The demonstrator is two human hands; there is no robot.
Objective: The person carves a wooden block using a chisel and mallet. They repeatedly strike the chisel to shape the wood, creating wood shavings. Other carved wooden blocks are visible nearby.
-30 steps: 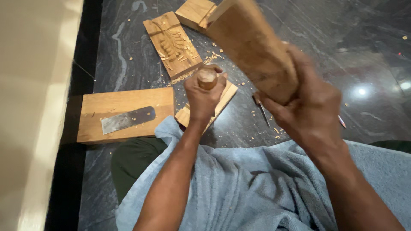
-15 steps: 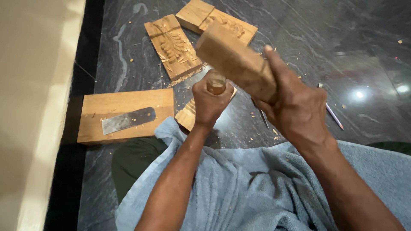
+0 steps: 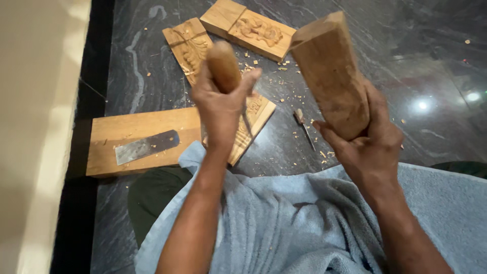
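Dark stone floor [image 3: 385, 45] | left hand [image 3: 220, 104] grips chisel [image 3: 223, 66] | right hand [image 3: 373, 147] grips mallet [image 3: 329, 76]

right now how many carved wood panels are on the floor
3. One carved panel lies at top left, a second beside it at top centre, and a third sits under the chisel in the left hand, partly hidden.

Chisel and block raised over carved panel

The left hand [image 3: 220, 104] grips a wooden-handled chisel [image 3: 223, 66] above a carved wood panel [image 3: 253, 119]. The right hand [image 3: 368, 147] holds a thick wooden block [image 3: 329, 73] upright. A plain board [image 3: 137, 133] bearing a flat metal blade [image 3: 146, 147] lies on the dark stone floor [image 3: 395, 66].
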